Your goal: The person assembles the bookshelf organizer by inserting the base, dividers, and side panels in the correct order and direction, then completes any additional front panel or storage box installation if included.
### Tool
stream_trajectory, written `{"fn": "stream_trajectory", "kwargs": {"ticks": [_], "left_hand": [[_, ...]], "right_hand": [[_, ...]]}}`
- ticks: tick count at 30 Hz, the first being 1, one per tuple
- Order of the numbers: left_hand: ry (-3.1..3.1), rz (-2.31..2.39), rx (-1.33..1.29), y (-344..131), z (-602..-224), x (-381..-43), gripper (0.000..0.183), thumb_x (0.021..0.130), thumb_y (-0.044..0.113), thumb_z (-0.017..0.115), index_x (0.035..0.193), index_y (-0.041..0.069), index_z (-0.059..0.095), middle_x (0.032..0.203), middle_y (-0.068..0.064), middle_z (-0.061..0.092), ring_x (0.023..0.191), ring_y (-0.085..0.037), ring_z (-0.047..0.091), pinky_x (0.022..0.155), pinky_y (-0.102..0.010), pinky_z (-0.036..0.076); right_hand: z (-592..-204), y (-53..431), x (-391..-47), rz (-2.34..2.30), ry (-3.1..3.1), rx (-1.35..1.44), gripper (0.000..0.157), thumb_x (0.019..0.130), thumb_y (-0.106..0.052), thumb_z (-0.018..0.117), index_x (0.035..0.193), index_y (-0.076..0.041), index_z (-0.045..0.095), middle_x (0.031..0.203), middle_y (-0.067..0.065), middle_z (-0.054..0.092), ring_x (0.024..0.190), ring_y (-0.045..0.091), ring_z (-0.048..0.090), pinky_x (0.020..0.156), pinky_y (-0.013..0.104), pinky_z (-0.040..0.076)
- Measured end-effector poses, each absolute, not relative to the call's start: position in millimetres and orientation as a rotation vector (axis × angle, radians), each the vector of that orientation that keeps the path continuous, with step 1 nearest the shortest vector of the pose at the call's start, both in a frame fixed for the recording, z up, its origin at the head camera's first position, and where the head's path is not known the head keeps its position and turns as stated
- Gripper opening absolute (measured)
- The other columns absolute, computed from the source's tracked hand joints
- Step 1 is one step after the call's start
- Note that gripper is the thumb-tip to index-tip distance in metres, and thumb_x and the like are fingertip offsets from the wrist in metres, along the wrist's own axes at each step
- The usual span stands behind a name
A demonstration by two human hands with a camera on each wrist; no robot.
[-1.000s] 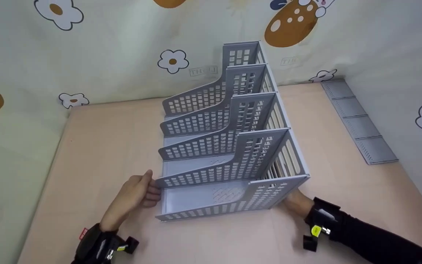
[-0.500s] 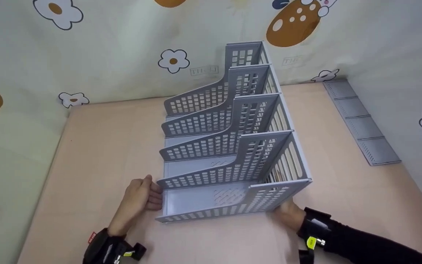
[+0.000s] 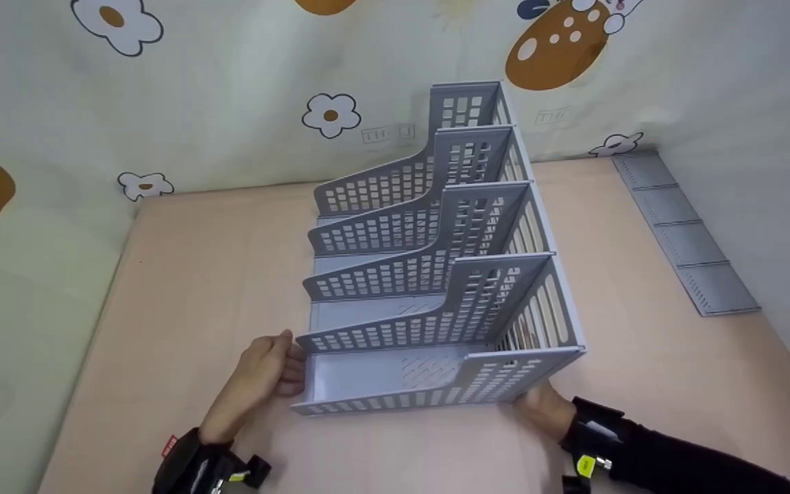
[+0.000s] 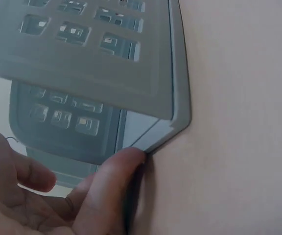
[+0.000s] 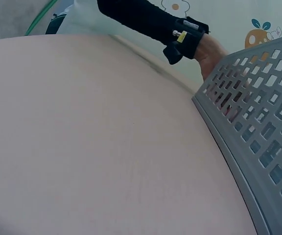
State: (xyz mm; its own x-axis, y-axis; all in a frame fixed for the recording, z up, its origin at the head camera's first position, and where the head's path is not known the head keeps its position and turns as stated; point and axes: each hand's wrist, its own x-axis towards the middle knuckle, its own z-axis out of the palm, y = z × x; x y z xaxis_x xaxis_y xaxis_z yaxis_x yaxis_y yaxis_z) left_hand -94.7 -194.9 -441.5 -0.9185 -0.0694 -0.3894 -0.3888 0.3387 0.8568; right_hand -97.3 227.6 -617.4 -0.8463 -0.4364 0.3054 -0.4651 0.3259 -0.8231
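A grey plastic magazine rack (image 3: 467, 271) with several upright, square-holed dividers stands on the table, low fronts facing left. My left hand (image 3: 258, 377) is at its front left end. In the left wrist view, one of the left fingers (image 4: 111, 181) touches the lower edge of the rack's base, while another digit stays apart from it. My right hand (image 3: 544, 408) is at the slotted back of the rack, near the closest corner, its fingers hidden behind the plastic. In the right wrist view, the rack's holed side (image 5: 258, 132) fills the right, and my left hand (image 5: 209, 54) shows beyond it.
A flat grey panel (image 3: 683, 233) marked into sections lies at the right table edge by the wall. A pale cloth (image 3: 230, 103) with flower prints hangs behind and at the sides. The tabletop (image 3: 189, 274) is pinkish beige.
My right hand has shifted left, closer under the rack's near back corner. My left hand has edged slightly right against the rack's front. The whole view has drifted a little.
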Motion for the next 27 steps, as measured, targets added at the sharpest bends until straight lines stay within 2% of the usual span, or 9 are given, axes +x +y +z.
{"fn": "stream_trajectory", "kwargs": {"ticks": [3, 7, 12, 17, 19, 21, 23, 26, 27], "left_hand": [[2.284, 1.614, -0.373, -196, -440, -97, 0.046, 0.110, 0.020, 0.034, 0.102, -0.017, 0.060, 0.084, -0.019, 0.070, 0.075, -0.035, 0.072, 0.065, -0.042, 0.062], [2.248, 1.629, -0.360, -197, -440, -98, 0.045, 0.109, 0.019, 0.034, 0.109, -0.019, 0.057, 0.087, -0.019, 0.069, 0.077, -0.036, 0.072, 0.066, -0.043, 0.062], [2.247, 1.585, -0.341, -198, -441, -96, 0.042, 0.108, 0.018, 0.035, 0.113, -0.018, 0.056, 0.092, -0.020, 0.065, 0.080, -0.032, 0.069, 0.068, -0.043, 0.061], [2.250, 1.535, -0.297, -200, -441, -93, 0.033, 0.107, 0.018, 0.034, 0.102, -0.007, 0.054, 0.088, -0.016, 0.057, 0.075, -0.025, 0.062, 0.061, -0.037, 0.058], [2.221, 1.553, -0.292, -201, -441, -92, 0.030, 0.108, 0.019, 0.032, 0.100, -0.004, 0.050, 0.088, -0.016, 0.055, 0.074, -0.025, 0.060, 0.061, -0.036, 0.056], [2.208, 1.577, -0.284, -203, -437, -90, 0.037, 0.109, 0.021, 0.030, 0.117, -0.010, 0.049, 0.106, -0.025, 0.057, 0.094, -0.032, 0.060, 0.080, -0.043, 0.056], [2.196, 1.613, -0.277, -205, -432, -87, 0.048, 0.110, 0.023, 0.028, 0.137, -0.015, 0.040, 0.123, -0.031, 0.052, 0.109, -0.036, 0.056, 0.092, -0.048, 0.050], [2.163, 1.703, -0.206, -209, -418, -85, 0.058, 0.111, 0.024, 0.026, 0.152, -0.017, 0.018, 0.132, -0.032, 0.049, 0.115, -0.037, 0.056, 0.097, -0.049, 0.050], [2.148, 1.740, -0.179, -210, -413, -85, 0.058, 0.111, 0.023, 0.027, 0.151, -0.018, 0.018, 0.125, -0.030, 0.055, 0.107, -0.035, 0.062, 0.088, -0.046, 0.055]], "right_hand": [[-543, 212, -88, 2.030, -2.458, 0.621, 0.038, 0.100, 0.000, 0.048, 0.132, 0.016, 0.033, 0.128, -0.013, 0.050, 0.120, -0.008, 0.038, 0.102, 0.010, 0.021], [-506, 209, -86, 2.023, -2.505, 0.603, 0.033, 0.098, 0.009, 0.045, 0.124, 0.025, 0.033, 0.118, -0.025, 0.049, 0.112, -0.012, 0.039, 0.098, 0.007, 0.022], [-502, 216, -89, 1.921, -2.625, 0.554, 0.029, 0.100, 0.009, 0.037, 0.120, 0.030, 0.033, 0.118, 0.000, 0.056, 0.108, -0.011, 0.041, 0.096, 0.008, 0.025], [-526, 232, -95, 1.865, -2.815, 0.365, 0.040, 0.103, 0.001, 0.039, 0.131, 0.028, 0.031, 0.125, 0.030, 0.051, 0.118, 0.008, 0.044, 0.106, 0.024, 0.030], [-560, 249, -103, 1.822, -2.717, 0.597, 0.044, 0.106, -0.005, 0.038, 0.140, 0.022, 0.031, 0.135, 0.028, 0.049, 0.124, 0.013, 0.043, 0.109, 0.026, 0.028], [-590, 265, -111, 1.900, -2.545, 0.859, 0.047, 0.109, -0.013, 0.038, 0.148, 0.012, 0.033, 0.145, 0.024, 0.046, 0.132, 0.016, 0.042, 0.111, 0.026, 0.026], [-603, 273, -117, 1.843, -2.479, 1.022, 0.050, 0.108, -0.009, 0.040, 0.153, 0.009, 0.029, 0.153, 0.028, 0.038, 0.143, 0.026, 0.034, 0.118, 0.032, 0.019], [-584, 271, -121, 1.676, -2.467, 1.124, 0.062, 0.100, 0.006, 0.049, 0.158, 0.002, 0.026, 0.162, 0.019, 0.023, 0.149, 0.017, 0.018, 0.118, 0.026, 0.010], [-575, 270, -124, 1.349, -2.513, 1.224, 0.064, 0.099, 0.009, 0.045, 0.158, 0.004, 0.021, 0.164, 0.020, 0.016, 0.150, 0.020, 0.013, 0.119, 0.028, 0.009]]}}
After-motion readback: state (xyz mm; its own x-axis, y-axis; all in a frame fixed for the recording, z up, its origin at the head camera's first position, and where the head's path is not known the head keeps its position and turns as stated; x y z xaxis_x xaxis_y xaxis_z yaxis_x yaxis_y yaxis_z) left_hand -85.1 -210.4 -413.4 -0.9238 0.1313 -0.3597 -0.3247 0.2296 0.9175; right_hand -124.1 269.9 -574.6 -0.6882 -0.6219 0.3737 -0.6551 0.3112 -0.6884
